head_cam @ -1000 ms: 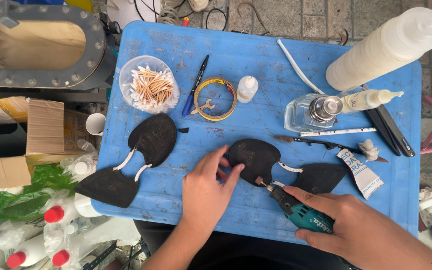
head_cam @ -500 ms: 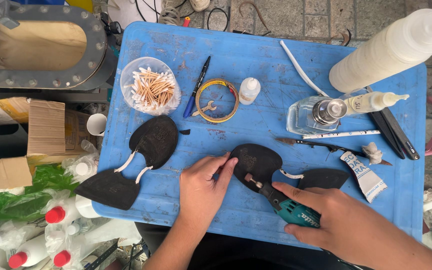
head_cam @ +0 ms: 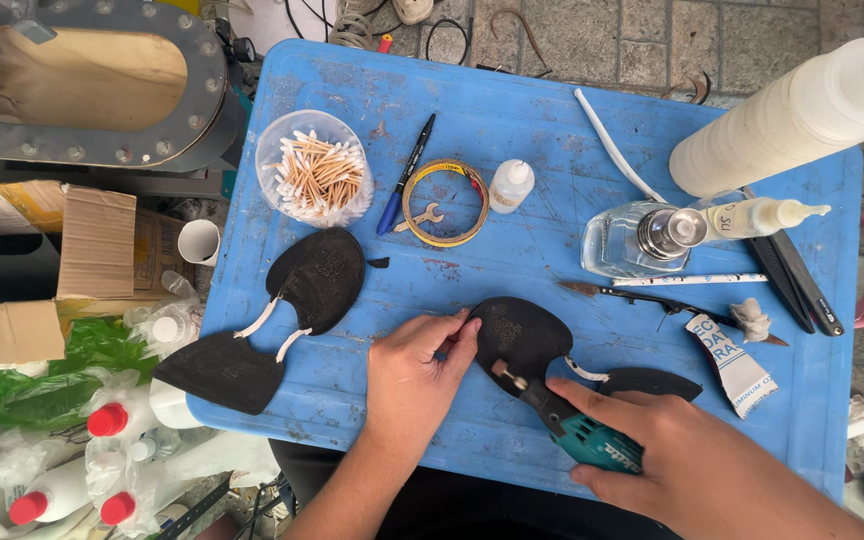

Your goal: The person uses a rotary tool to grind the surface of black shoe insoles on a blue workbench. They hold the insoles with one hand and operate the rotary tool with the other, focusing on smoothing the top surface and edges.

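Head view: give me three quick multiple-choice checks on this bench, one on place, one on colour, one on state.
1. Where does the tub of cotton swabs stand on the blue table?
A. far left corner
B. near right corner
C. centre

2. What colour is the body of the rotary tool?
A. yellow
B. teal
C. white

3. What is the left hand doing?
A. lifted clear
B. holding a bottle
C. pressing the edge of the black sole piece

Answers: 1 A, the tub sits by the table's upper left edge. 2 B, a teal casing shows in the right hand. 3 C, its fingertips rest on the sole's left rim.
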Available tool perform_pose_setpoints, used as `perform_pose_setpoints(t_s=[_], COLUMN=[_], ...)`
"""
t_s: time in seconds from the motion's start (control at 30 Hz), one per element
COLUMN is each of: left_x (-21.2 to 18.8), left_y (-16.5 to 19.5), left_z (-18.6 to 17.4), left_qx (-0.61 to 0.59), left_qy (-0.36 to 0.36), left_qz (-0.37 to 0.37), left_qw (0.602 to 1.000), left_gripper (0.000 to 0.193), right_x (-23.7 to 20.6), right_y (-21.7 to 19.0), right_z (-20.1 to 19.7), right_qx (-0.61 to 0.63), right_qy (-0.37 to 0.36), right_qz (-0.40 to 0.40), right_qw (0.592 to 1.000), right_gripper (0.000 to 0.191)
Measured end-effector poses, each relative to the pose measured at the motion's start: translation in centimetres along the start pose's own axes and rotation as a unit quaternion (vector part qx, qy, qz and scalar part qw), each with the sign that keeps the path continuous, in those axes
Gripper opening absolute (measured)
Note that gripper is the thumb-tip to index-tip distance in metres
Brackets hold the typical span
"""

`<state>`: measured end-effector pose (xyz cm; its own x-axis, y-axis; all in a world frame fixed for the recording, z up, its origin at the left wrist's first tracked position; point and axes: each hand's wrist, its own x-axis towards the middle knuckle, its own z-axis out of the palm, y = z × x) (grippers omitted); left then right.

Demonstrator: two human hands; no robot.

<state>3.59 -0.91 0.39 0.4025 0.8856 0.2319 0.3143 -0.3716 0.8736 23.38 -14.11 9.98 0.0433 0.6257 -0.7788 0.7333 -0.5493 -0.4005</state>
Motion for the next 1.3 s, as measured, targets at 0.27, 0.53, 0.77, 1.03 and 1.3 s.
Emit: perform_pose_setpoints(t_s=[0.27,0.53,0.77,1.03,1.3], left_x=[-0.2,0.0,-0.2,-0.2,-0.2], left_y=[0.1,0.2,0.1,-0.1,0.0], left_z=[0.1,0.0,0.0,0.2,0.0], left_qx=[0.003,0.009,0.011,0.013,0.023], left_qy=[0.002,-0.003,-0.003,0.000,-0.004], left_qz=[-0.002,-0.006,0.010,0.008,0.002], left_qw=[1.000,1.000,1.000,1.000,1.000], left_gripper=[0.014,0.013,0.014,0.013,0.014], right_x=[-0.4,-0.9,-0.2,0.0,-0.4], right_y=[-0.6,-0.4,-0.5,-1.0,-0.4], right_z=[-0.1,-0.5,0.1,-0.3,-0.3], right_qx=[0.024,0.026,0.053,0.076,0.062], right_qy=[0.020,0.005,0.077,0.090,0.037], right_qz=[-0.022,0.051,-0.060,-0.075,0.020], right_qw=[0.999,0.998,0.994,0.990,0.997], right_gripper=[0.089,0.087,0.085,0.083,0.086])
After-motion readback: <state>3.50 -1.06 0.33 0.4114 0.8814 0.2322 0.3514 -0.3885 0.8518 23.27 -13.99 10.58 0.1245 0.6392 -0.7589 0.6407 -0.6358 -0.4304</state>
